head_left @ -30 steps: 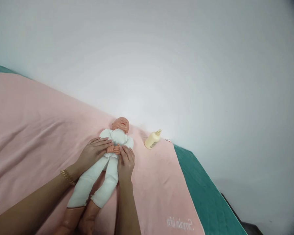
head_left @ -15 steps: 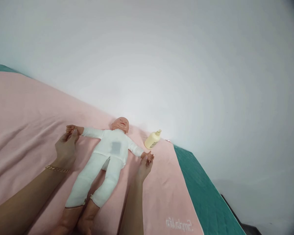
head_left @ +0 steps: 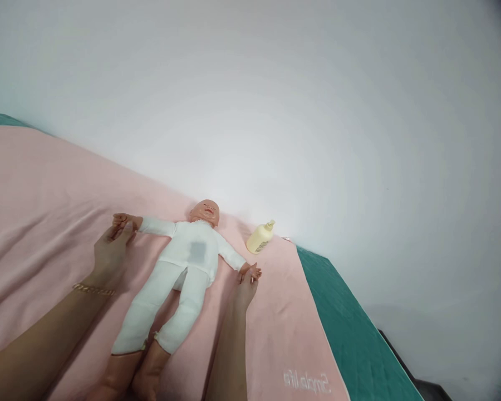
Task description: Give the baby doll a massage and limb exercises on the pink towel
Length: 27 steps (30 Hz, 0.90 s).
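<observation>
A baby doll (head_left: 196, 250) in a white cloth suit with a grey patch on its chest lies face up, its arms stretched out sideways. My left hand (head_left: 113, 248), with a gold bracelet at the wrist, pinches the doll's hand on the left side of the view. On the right side, my right hand (head_left: 246, 287) has its fingers closed around the doll's other hand. A pale yellow pump bottle (head_left: 259, 238) stands just beyond that doll hand, near the wall, touched by neither of my hands.
Under the doll spreads a pink blanket (head_left: 284, 323) with creases on the left and white lettering at the lower right. A green quilted cover (head_left: 346, 312) shows past its right edge. Behind rises a plain pale wall (head_left: 275, 111). A dark edge (head_left: 430, 390) shows at the lower right.
My right hand has shifted very slightly to the left along with the doll's hand. My left hand stays almost in place on the other doll hand.
</observation>
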### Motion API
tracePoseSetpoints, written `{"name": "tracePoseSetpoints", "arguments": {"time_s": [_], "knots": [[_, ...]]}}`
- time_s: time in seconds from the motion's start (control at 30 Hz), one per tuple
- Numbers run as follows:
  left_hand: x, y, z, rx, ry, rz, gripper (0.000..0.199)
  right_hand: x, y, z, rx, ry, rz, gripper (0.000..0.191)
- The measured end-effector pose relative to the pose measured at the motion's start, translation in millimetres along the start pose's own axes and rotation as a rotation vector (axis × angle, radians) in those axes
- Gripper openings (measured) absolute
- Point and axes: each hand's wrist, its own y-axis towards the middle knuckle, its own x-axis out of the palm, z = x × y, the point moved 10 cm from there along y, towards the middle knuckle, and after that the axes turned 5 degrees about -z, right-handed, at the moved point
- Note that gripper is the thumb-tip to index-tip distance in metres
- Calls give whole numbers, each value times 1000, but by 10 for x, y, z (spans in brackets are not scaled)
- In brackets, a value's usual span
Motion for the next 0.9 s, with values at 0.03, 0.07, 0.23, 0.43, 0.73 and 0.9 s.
{"name": "tracePoseSetpoints", "arguments": {"time_s": [0.03, 0.07, 0.23, 0.43, 0.73, 0.9], "knots": [[16, -56, 73, 0, -3, 21, 42, 14, -46, -73, -7, -18, 5, 55], [36, -116, 155, 4, -15, 44, 38, 36, -97, -160, -22, -36, 8, 55], [445, -378, 585, 182, 186, -137, 32, 340, -397, -589, -229, -26, -98, 54], [799, -584, 727, 678, 489, -287, 38, 816, -716, -722, -623, -238, -396, 34], [1031, -609, 443, 606, 607, -555, 42, 1090, -1132, -962, -1133, -509, -461, 30], [1095, -571, 334, 471, 527, -657, 47, 1130, -1206, -995, -1206, -513, -460, 36]]}}
